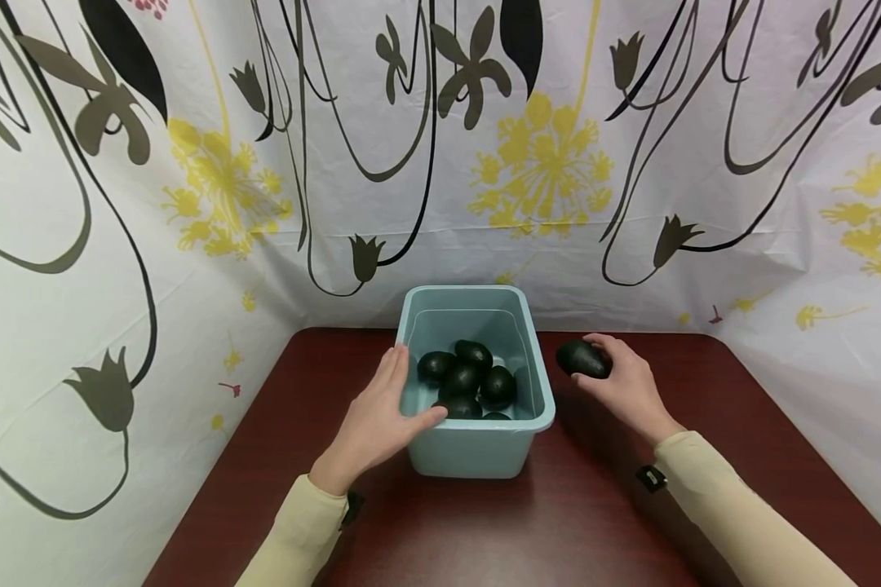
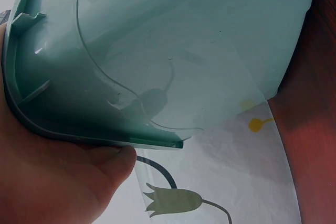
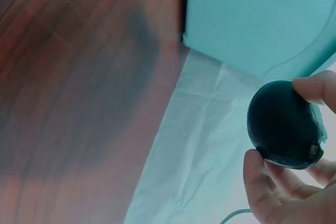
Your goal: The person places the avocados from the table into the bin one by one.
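A light blue plastic bin (image 1: 470,452) stands on the table with several dark avocados (image 1: 461,380) inside. My left hand (image 1: 378,416) rests at its near left corner, fingers extended along the left rim and thumb over the front rim. In the left wrist view, that thumb (image 2: 118,161) lies against the edge of the bin (image 2: 210,40). To the right of the bin, my right hand (image 1: 627,383) holds one avocado (image 1: 584,359) above the table. The right wrist view shows this avocado (image 3: 283,124) pinched between thumb and fingertips, apart from the bin wall.
The dark red wooden table (image 1: 580,522) extends around the bin. Behind it and at both sides hangs a white sheet (image 1: 426,204) with flower prints, close to the table's back edge.
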The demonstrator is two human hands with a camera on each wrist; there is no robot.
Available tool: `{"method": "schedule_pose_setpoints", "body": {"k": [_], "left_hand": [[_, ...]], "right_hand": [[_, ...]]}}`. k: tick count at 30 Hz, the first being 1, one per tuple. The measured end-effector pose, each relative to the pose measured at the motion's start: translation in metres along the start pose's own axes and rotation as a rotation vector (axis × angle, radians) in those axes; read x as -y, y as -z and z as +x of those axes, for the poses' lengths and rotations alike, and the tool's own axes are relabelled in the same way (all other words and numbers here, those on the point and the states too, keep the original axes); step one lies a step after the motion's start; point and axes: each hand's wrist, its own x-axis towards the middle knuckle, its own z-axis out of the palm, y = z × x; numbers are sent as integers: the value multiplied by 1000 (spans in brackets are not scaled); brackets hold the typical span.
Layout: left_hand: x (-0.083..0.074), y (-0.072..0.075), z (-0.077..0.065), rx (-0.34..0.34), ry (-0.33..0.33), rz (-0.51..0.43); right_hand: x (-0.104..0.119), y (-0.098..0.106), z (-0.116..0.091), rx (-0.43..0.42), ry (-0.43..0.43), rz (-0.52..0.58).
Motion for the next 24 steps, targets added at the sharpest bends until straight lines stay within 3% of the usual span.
{"method": "schedule_pose_setpoints", "body": {"k": [6,24], "left_hand": [[0,0,0,-1,0,0],[0,0,0,-1,-7,3]], "right_hand": [[6,5,0,-16,26,11],[28,17,5,-173,133,36]]}}
